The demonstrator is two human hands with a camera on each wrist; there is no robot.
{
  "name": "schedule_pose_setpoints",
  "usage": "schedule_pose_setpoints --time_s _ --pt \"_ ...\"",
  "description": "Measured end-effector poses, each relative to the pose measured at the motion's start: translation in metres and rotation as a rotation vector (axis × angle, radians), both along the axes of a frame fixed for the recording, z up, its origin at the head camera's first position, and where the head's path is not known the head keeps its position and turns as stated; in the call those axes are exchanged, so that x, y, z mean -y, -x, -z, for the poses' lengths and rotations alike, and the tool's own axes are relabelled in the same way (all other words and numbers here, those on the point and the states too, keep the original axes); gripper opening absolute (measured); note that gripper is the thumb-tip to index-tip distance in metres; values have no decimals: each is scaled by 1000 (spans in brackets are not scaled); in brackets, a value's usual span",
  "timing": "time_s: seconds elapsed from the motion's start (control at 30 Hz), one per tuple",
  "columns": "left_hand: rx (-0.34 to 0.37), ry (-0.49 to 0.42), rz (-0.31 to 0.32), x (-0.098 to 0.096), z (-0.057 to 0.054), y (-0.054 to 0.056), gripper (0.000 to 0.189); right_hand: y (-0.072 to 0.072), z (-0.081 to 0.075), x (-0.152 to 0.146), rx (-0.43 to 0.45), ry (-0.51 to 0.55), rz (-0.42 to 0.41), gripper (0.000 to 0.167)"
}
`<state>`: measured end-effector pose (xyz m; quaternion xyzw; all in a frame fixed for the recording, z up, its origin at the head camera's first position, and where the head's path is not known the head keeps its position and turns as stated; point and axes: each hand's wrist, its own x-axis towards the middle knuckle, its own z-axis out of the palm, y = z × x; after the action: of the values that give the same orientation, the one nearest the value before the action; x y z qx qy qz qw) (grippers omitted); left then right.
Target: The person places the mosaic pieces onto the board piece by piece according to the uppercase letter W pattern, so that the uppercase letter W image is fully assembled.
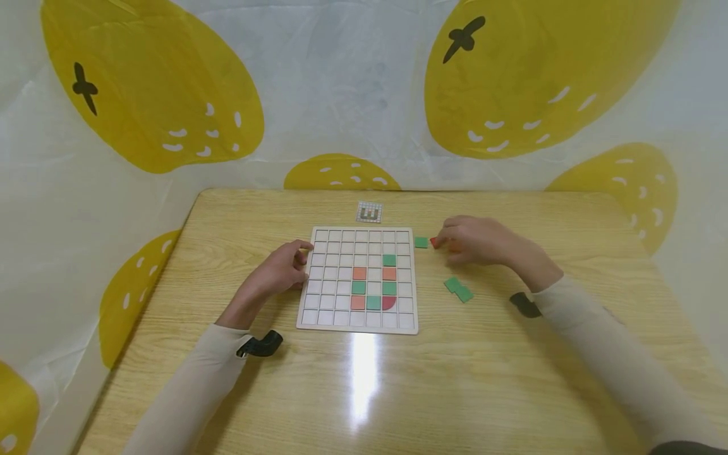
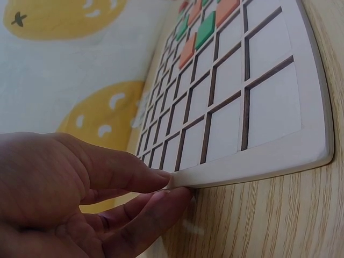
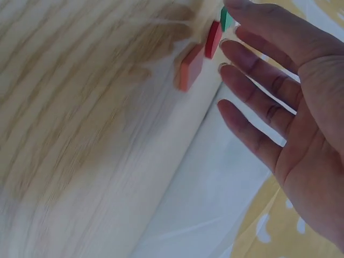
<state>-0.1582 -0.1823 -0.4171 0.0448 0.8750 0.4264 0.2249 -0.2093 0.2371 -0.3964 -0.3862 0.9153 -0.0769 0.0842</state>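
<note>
My left hand (image 1: 280, 268) rests fingertips and thumb along the left edge of a white grid board (image 1: 326, 318). Seen from the left wrist, its thumb (image 2: 126, 169) meets the board's rim. On the board lie green, orange and red tiles, among them a rounded red tile (image 1: 389, 303) at a corner of the pattern. Right of the board, my right hand (image 1: 476, 241) reaches down with its fingertips at a loose red tile (image 1: 434, 242). Those fingers are spread in the right wrist view, close by the red tile (image 3: 213, 40) and an orange tile (image 3: 191, 69).
A green tile (image 1: 421, 242) lies between board and right hand. Two more green tiles (image 1: 458, 289) touch at their corners, nearer to me. Behind the board lies a small pattern card (image 1: 370, 212). A wall covering with yellow fruit prints stands behind the wooden table (image 1: 273, 404).
</note>
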Motion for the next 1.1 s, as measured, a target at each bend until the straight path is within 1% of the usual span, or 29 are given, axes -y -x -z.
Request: schedule_pose_setpoints --time_s 0.2,0.43,0.63,0.77,1.0,1.1 --pt "1 -5 -2 0 0 1 63 1 0 -14 -21 -3 24 29" --pt "4 -8 3 0 -3 0 63 3 0 -23 -4 -19 64 29" --pt "15 -20 -2 0 -4 0 63 0 4 -24 -7 -3 82 18" --pt "21 -21 -8 0 -4 0 63 -1 7 -22 -40 -1 81 15" --pt "16 -20 -8 0 -3 1 63 -3 9 -21 -68 -32 98 13" --pt "13 -17 -11 0 -3 0 63 -4 9 -21 -72 -27 107 13"
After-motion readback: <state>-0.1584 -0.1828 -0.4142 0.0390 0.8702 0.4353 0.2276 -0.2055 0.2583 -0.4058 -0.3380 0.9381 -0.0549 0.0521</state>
